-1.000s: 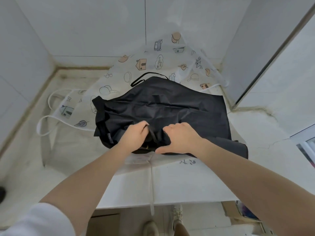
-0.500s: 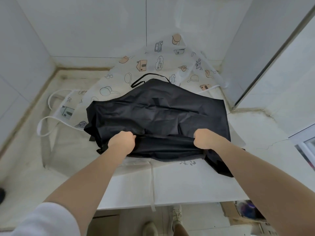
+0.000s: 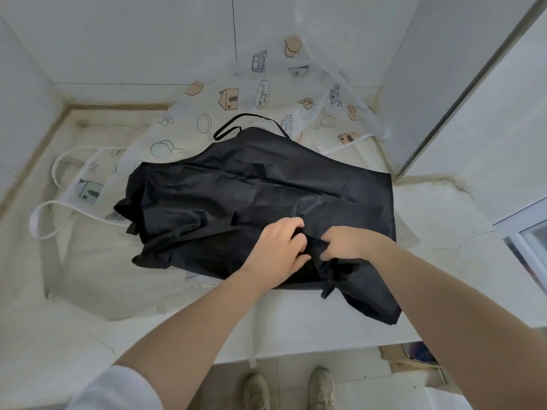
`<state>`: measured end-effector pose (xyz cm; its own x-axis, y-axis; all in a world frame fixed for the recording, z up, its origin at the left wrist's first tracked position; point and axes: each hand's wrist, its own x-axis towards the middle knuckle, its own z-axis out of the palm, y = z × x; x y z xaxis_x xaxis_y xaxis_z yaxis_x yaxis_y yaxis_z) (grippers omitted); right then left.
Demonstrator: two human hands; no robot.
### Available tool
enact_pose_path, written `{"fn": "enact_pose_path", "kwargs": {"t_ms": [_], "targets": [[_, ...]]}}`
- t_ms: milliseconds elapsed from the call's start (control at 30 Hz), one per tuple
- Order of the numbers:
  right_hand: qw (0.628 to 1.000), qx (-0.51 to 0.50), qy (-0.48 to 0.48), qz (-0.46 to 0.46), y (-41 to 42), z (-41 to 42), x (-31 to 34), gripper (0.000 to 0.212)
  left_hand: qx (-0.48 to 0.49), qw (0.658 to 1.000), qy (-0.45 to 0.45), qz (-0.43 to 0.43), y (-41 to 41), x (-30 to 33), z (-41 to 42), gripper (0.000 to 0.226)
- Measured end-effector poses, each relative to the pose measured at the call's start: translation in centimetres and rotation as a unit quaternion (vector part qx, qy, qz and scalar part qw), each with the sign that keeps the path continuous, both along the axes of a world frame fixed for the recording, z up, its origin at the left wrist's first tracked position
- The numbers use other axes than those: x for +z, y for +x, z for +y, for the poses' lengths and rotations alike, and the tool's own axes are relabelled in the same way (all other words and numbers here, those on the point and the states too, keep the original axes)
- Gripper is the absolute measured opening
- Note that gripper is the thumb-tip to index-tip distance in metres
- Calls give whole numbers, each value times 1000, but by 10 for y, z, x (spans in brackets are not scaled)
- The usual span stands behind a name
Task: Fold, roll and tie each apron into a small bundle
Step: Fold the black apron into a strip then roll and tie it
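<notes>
Gripping black apron [image 3: 251,196] folds — left hand [image 3: 276,253], right hand [image 3: 344,242] — together again, no longer apart.

We see the black apron [image 3: 260,199] as thin woven cloth with a faint sheen, creased all over. Beneath it the white printed apron [image 3: 266,93] looks like matt cloth, smooth, edged with flat white tape. The counter [image 3: 88,321] reads as pale polished stone, perhaps marble, while the walls [image 3: 133,39] behind are glossy white tile.
</notes>
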<state>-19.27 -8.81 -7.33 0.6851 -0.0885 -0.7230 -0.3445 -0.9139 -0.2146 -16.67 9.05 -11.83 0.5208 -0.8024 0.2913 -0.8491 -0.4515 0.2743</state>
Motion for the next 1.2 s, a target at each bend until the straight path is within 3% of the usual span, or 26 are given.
{"fn": "enact_pose_path", "kwargs": {"t_ms": [100,167,333,400,500,567,667,733,867,933,1067,1200], "targets": [[997,28,-57,37,-2,-8,1,26,51,976,171,129,1,-17,0,43],[990,34,-121,64,-7,-24,-1,24,84,950,254,163,1,-27,4,66],[978,-34,-193,72,-15,-58,3,17,123,933,295,165,-7,-36,0,104],[966,-90,-240,-36,-16,-69,7,11,161,931,278,172,-8,-37,-5,109],[905,-74,-327,-263,-15,-82,16,18,233,920,262,174,-7,-36,-13,110],[894,-94,-263,-350,-10,-93,15,26,273,909,265,171,-5,-36,-16,108],[902,-206,-20,-379,-8,-110,3,28,274,906,278,162,-1,-34,-20,104],[885,-295,114,-343,-14,-119,-9,21,232,926,257,148,-1,-30,-24,97],[785,-480,351,-172,-33,-135,-28,43,123,965,202,114,-11,-28,-30,81],[780,-487,381,-98,-42,-132,-37,37,114,965,194,134,-17,-33,-32,95],[785,-469,400,-59,-47,-129,-53,27,105,957,233,136,-24,-43,-26,108],[904,-383,180,-57,-49,-142,-54,34,80,954,273,97,-29,-45,-19,111]]}}
